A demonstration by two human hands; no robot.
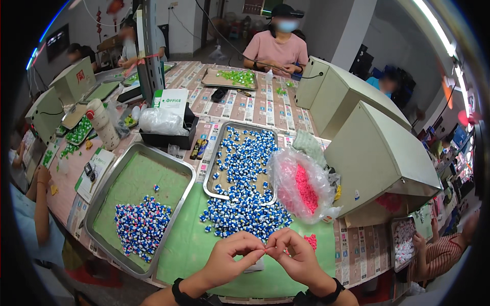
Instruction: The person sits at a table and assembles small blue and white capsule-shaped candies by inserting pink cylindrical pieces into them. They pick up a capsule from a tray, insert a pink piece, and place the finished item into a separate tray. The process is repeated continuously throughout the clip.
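Note:
My left hand point(230, 259) and my right hand point(297, 255) meet fingertip to fingertip above the green mat point(184, 255). Both are pinched closed, and whatever sits between the fingers is too small and covered to name. Just beyond them spreads a heap of small blue-and-white pieces point(245, 217), running up into a metal tray point(206, 178). Beside my right hand lies a little pile of pink pieces point(310, 240), partly behind the fingers. Farther right, a clear plastic bag point(279, 173) holds many more pink pieces point(305, 188).
At left stands a larger metal tray point(117, 178) with blue, white and pink pieces point(143, 224). Grey metal hoods point(377, 163) rise on the right. A black box point(168, 140) and a tumbler point(102, 122) stand behind the left tray. Across the table sits a masked person point(278, 48).

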